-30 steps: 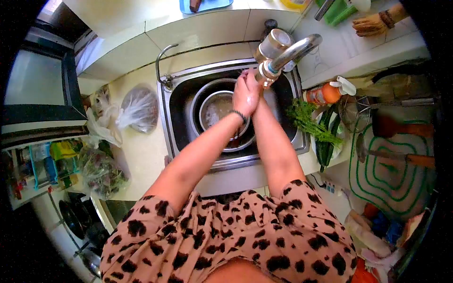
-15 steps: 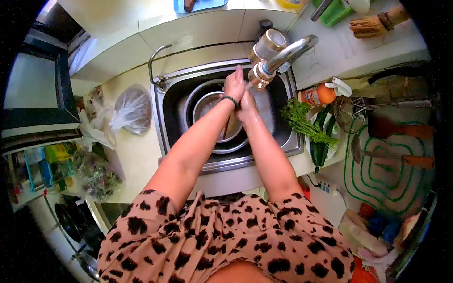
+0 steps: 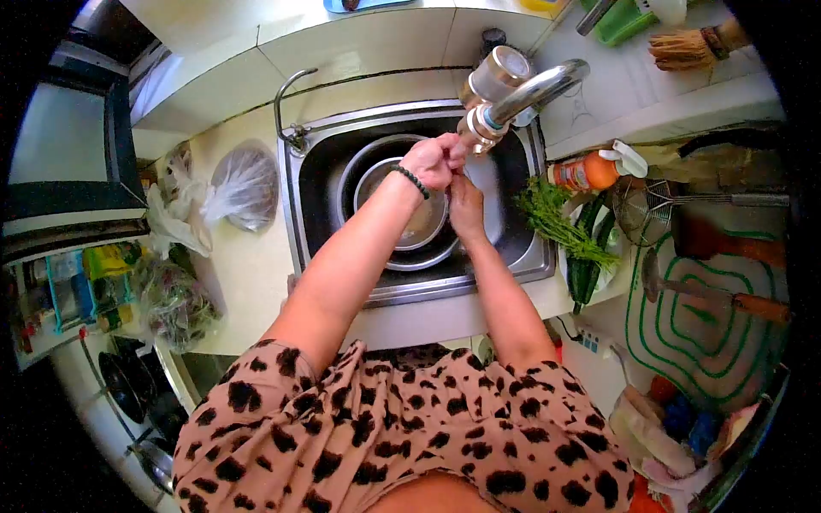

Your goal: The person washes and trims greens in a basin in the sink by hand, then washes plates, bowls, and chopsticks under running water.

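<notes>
My left hand, with a dark beaded bracelet on its wrist, is closed just below the spout of the faucet. My right hand is right beside it and a little lower, fingers drawn together and pointing up toward the left hand. Whether anything is between the fingers cannot be made out. Under the hands, a metal bowl with water in it sits inside a larger metal basin. Both are in the steel sink.
Right of the sink are leafy greens and dark green cucumbers on a plate, an orange spray bottle and a wire strainer. A second thin tap and a tied plastic bag are at the left.
My left fingers, stretched out before, have curled in and moved closer under the spout. My right hand has shifted slightly right. A thin brown streak over the bowl no longer shows.
</notes>
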{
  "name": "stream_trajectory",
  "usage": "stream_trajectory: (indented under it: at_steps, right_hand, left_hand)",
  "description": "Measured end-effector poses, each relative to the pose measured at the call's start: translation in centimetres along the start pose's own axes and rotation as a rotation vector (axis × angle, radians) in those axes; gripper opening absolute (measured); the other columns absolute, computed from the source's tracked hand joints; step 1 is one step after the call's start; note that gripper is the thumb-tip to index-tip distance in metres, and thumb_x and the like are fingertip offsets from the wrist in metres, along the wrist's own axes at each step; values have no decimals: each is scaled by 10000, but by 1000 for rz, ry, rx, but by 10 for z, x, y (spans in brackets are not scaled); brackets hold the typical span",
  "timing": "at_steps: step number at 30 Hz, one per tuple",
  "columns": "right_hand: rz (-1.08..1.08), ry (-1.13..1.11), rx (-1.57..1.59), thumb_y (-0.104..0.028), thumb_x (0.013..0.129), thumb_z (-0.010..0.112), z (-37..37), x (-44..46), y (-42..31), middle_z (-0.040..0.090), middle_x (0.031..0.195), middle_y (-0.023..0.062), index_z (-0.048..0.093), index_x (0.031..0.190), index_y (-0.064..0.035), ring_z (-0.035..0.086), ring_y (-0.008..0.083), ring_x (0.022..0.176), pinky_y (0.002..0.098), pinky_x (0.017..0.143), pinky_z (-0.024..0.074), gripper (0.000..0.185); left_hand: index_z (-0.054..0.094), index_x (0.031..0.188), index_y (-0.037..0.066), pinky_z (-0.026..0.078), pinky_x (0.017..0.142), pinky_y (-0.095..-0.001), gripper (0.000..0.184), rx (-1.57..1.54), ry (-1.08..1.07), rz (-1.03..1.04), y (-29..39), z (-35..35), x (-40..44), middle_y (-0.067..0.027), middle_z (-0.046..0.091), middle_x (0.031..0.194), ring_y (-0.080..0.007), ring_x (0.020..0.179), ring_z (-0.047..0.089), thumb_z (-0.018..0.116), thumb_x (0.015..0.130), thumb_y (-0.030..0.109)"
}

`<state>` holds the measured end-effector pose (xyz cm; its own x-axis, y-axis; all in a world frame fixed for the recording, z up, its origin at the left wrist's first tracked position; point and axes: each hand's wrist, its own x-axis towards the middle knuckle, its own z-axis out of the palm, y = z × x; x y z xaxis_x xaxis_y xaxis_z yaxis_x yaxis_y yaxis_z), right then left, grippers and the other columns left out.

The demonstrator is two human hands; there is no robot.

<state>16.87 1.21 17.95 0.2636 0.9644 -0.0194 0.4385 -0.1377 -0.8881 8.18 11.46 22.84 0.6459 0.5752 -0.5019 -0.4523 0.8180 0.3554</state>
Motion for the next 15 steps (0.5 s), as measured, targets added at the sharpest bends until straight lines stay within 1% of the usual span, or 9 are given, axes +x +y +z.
stream_trajectory:
  at_steps: [1, 3, 5, 7, 10, 11, 13, 14, 15]
  right_hand:
    - [0, -3, 0, -245, 934, 389, -1, 1, -5, 590, 780, 171, 545, 916, 11, 570, 262, 666, 374, 588, 414, 300]
    - [-163, -51, 44, -263, 931, 348, -3, 6, -21, 585, 927, 241, 531, 1046, 4, 546, 419, 869, 439, 725, 431, 343]
    - [-170, -31, 107, -255, 930, 350, -2, 13, -25, 581, 954, 241, 520, 1062, 4, 544, 416, 891, 436, 733, 431, 336]
    - [-176, -14, 171, -246, 930, 352, 0, 21, -27, 577, 981, 241, 509, 1079, 5, 542, 412, 913, 432, 740, 430, 331]
    - [-65, -158, 70, -247, 930, 366, -7, 24, -34, 598, 919, 227, 517, 1049, 12, 574, 377, 853, 411, 718, 437, 323]
    - [-66, -158, 68, -247, 930, 366, -7, 24, -34, 598, 919, 227, 517, 1049, 12, 574, 377, 853, 411, 718, 437, 323]
    - [-64, -349, -31, -251, 930, 372, -9, 20, -26, 599, 825, 192, 530, 978, 13, 578, 331, 758, 390, 666, 437, 312]
    - [-6, -375, 164, -249, 947, 369, -5, 19, -15, 471, 635, 60, 476, 793, -31, 442, 163, 569, 300, 518, 356, 287]
    - [-11, -382, 159, -249, 947, 369, -5, 23, -10, 471, 635, 60, 476, 793, -31, 442, 163, 569, 300, 518, 356, 287]
  left_hand:
    - [482, 751, 96, 325, 537, -283, 244, -2, 2, 1, -5, -1, 0, -13, 439, 617, -136, 545, 370, 352, 918, 217]
    - [533, 816, 72, 394, 636, -305, 343, 206, 282, 232, -18, 11, -15, -36, 500, 669, -158, 650, 469, 304, 951, 288]
    - [569, 864, 31, 394, 796, -289, 406, 446, 205, 456, -33, 9, -24, -73, 585, 810, -163, 803, 516, 305, 954, 326]
    - [566, 865, 17, 408, 786, -291, 364, 898, 129, 914, -39, -2, -25, -75, 590, 805, -170, 786, 521, 344, 945, 295]
    - [547, 843, 9, 427, 757, -290, 323, 789, 208, 693, -25, -3, -23, -66, 569, 734, -184, 736, 522, 368, 936, 261]
    - [506, 799, 39, 455, 691, -329, 297, 785, 299, 709, -20, -15, -5, -63, 531, 651, -191, 623, 512, 361, 939, 257]
    - [431, 748, 92, 416, 594, -315, 284, 163, 225, 661, 18, -1, -8, -24, 447, 640, -167, 540, 422, 341, 948, 272]
    - [413, 762, 102, 383, 549, -302, 282, 111, 219, 633, 29, -8, -3, -10, 399, 619, -144, 508, 367, 330, 953, 292]
    - [395, 776, 112, 350, 503, -290, 281, 59, 218, 613, 37, -7, -6, 4, 351, 597, -122, 477, 313, 318, 959, 311]
